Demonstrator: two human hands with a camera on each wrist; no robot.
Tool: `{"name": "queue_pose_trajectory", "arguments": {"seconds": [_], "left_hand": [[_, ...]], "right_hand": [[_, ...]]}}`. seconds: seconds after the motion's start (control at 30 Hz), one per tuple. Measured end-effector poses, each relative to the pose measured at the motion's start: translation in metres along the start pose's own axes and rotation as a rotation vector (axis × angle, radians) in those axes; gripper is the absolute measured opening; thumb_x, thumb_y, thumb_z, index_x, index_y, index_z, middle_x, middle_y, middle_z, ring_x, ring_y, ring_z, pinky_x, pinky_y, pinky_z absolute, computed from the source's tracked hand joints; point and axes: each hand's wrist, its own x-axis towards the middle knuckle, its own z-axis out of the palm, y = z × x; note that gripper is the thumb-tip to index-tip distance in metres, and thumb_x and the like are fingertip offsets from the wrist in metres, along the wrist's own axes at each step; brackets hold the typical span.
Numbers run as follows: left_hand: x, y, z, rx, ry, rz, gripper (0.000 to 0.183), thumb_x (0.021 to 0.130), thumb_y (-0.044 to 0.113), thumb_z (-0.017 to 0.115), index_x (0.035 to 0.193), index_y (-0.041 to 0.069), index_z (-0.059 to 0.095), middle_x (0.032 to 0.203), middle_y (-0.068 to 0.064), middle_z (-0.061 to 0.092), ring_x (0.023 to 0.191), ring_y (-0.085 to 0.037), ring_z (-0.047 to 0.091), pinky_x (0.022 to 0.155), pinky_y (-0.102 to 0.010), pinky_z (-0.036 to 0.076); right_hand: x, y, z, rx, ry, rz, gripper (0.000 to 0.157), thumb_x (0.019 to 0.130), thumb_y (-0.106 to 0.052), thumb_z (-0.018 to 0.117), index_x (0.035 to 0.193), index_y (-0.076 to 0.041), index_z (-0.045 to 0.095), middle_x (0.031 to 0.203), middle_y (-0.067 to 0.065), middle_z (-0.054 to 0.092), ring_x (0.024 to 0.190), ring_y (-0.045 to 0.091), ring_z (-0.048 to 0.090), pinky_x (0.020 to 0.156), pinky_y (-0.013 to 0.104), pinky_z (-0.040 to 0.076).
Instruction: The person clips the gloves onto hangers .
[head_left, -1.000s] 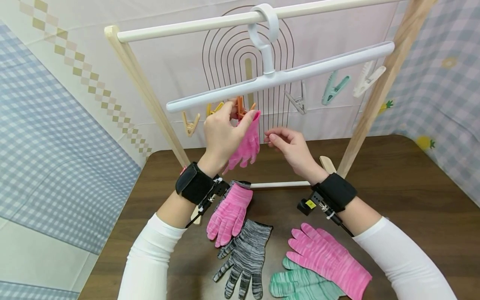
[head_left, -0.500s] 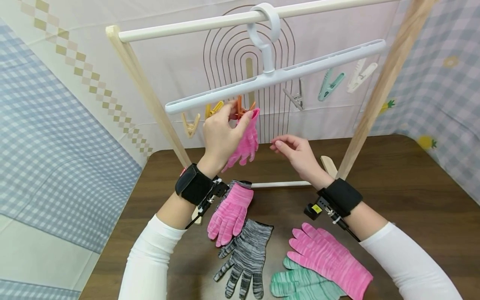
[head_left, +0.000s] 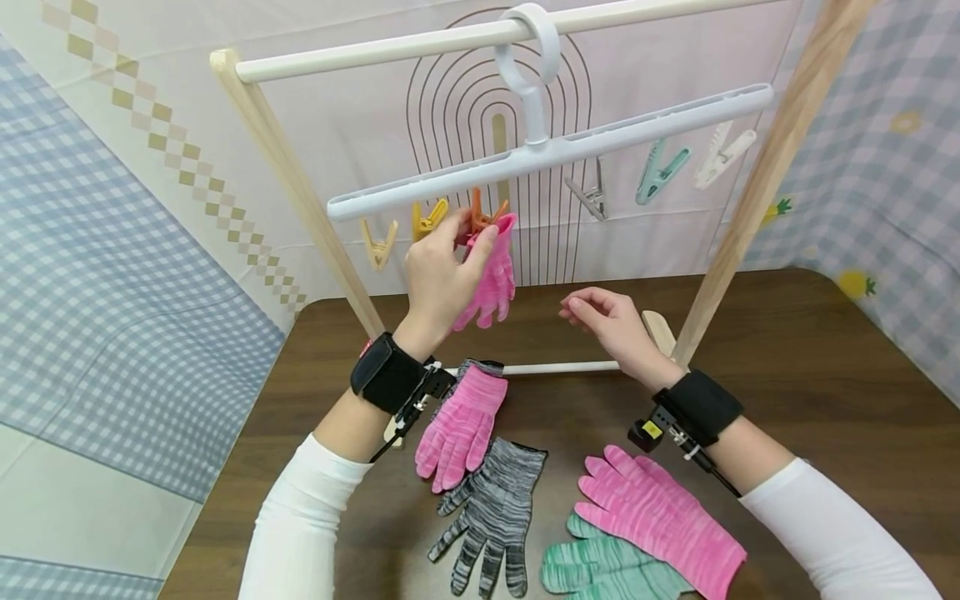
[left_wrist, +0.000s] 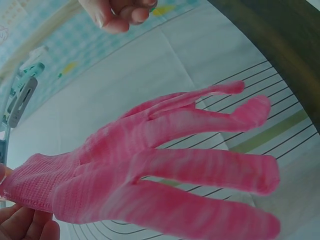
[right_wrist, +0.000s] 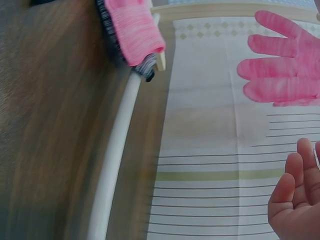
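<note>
A pink glove (head_left: pixel 493 283) hangs fingers-down from an orange clothespin (head_left: pixel 483 218) under the white hanger (head_left: pixel 540 154). My left hand (head_left: pixel 442 271) holds this glove by its cuff, right beside the clothespin. In the left wrist view the glove (left_wrist: pixel 150 165) fills the middle, with fingertips curled under its cuff at the lower left. My right hand (head_left: pixel 611 325) is in the air to the right of the glove, apart from it and holding nothing, fingers loosely bent. The right wrist view shows the right hand's fingers (right_wrist: pixel 295 185) below the hanging glove.
More clothespins hang along the hanger: tan (head_left: pixel 378 246), yellow (head_left: pixel 429 221), grey (head_left: pixel 591 196), teal (head_left: pixel 660 173) and white (head_left: pixel 723 157). On the table lie a pink glove (head_left: pixel 465 425) over a dark one, a grey-black glove (head_left: pixel 495 508), and another pink glove (head_left: pixel 660 517) over a green one (head_left: pixel 607 567).
My right hand has drawn away from the hanging glove, to the right and down. The left hand stays at the cuff, and the hanger has swung slightly.
</note>
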Motion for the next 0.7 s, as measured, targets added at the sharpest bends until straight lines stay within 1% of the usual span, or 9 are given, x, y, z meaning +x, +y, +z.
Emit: {"name": "queue_pose_trajectory", "arguments": {"seconds": [0.1, 0.2, 0.33, 0.37, 0.53, 0.7], "left_hand": [[-0.002, -0.003, 0.000, 0.010, -0.001, 0.004, 0.034, 0.089, 0.031, 0.053, 0.104, 0.002, 0.060, 0.089, -0.009, 0.068, 0.075, -0.015, 0.061, 0.059, -0.033, 0.046], [-0.004, -0.005, 0.000, 0.018, 0.001, 0.007, 0.031, 0.089, 0.031, 0.053, 0.100, 0.003, 0.060, 0.084, -0.009, 0.067, 0.071, -0.016, 0.059, 0.058, -0.033, 0.045], [-0.008, -0.008, 0.001, 0.026, 0.007, 0.000, 0.031, 0.088, 0.031, 0.053, 0.100, 0.003, 0.060, 0.080, -0.009, 0.066, 0.066, -0.017, 0.057, 0.056, -0.034, 0.044], [-0.009, -0.009, 0.001, 0.027, 0.007, -0.003, 0.032, 0.088, 0.031, 0.054, 0.100, 0.002, 0.060, 0.079, -0.009, 0.065, 0.065, -0.018, 0.056, 0.055, -0.034, 0.043], [-0.013, -0.012, 0.002, 0.034, 0.001, -0.020, 0.035, 0.088, 0.032, 0.054, 0.103, 0.001, 0.061, 0.080, -0.010, 0.066, 0.065, -0.017, 0.056, 0.055, -0.034, 0.043], [-0.015, -0.013, 0.001, 0.038, -0.007, -0.030, 0.034, 0.089, 0.032, 0.053, 0.101, 0.002, 0.061, 0.080, -0.009, 0.066, 0.066, -0.017, 0.056, 0.056, -0.034, 0.043]], "right_hand": [[-0.003, 0.002, -0.002, -0.020, -0.005, 0.011, 0.032, 0.093, -0.025, 0.048, 0.105, 0.004, 0.056, 0.096, 0.014, 0.061, 0.084, 0.011, 0.056, 0.073, 0.018, 0.045], [-0.005, 0.005, -0.004, -0.034, -0.010, 0.019, 0.032, 0.093, -0.025, 0.048, 0.105, 0.004, 0.056, 0.096, 0.014, 0.061, 0.085, 0.015, 0.056, 0.072, 0.018, 0.045], [-0.009, 0.009, -0.006, -0.054, -0.023, 0.030, 0.033, 0.094, -0.025, 0.048, 0.104, 0.005, 0.056, 0.094, 0.012, 0.062, 0.085, 0.014, 0.057, 0.071, 0.018, 0.044], [-0.010, 0.011, -0.007, -0.060, -0.027, 0.035, 0.033, 0.094, -0.026, 0.048, 0.104, 0.004, 0.056, 0.093, 0.011, 0.062, 0.084, 0.012, 0.057, 0.070, 0.018, 0.044], [-0.016, 0.018, -0.011, -0.078, -0.053, 0.062, 0.033, 0.094, -0.026, 0.047, 0.104, 0.004, 0.056, 0.094, 0.014, 0.062, 0.084, 0.009, 0.057, 0.070, 0.019, 0.044], [-0.021, 0.022, -0.014, -0.089, -0.076, 0.082, 0.032, 0.094, -0.026, 0.047, 0.105, 0.002, 0.057, 0.096, 0.018, 0.062, 0.085, 0.009, 0.057, 0.072, 0.020, 0.045]]}}
